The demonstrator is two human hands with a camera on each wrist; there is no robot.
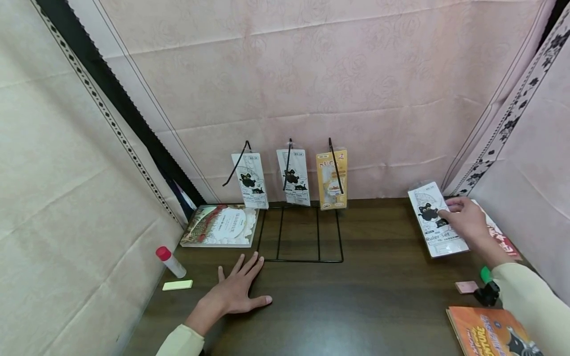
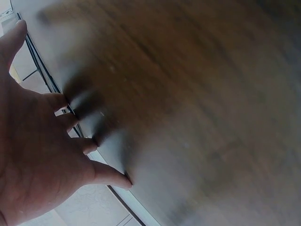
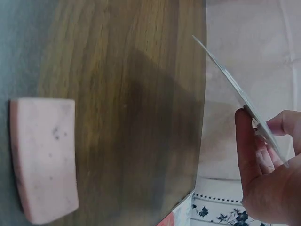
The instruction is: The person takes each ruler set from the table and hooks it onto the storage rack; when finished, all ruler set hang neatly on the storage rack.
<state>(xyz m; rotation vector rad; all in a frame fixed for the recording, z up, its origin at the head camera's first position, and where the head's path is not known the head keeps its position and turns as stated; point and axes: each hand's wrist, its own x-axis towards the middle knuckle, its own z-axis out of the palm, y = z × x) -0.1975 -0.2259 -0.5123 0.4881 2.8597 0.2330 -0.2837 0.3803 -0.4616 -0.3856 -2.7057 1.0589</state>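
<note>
My right hand pinches a pale ruler set packet with a black cat print, at the table's right side. Seen edge-on in the right wrist view, the packet is tilted and lifted off the table, between thumb and fingers. My left hand rests on the table with spread fingers, close to the near left corner of a black wire rack. From the rack's hooks hang two similar cat packets and a yellow packet.
Left of the rack lies a picture-covered book. A red-capped glue stick and a pale green strip lie near the left edge. To the right are a pink eraser, a black object, an orange book and a red-and-white packet.
</note>
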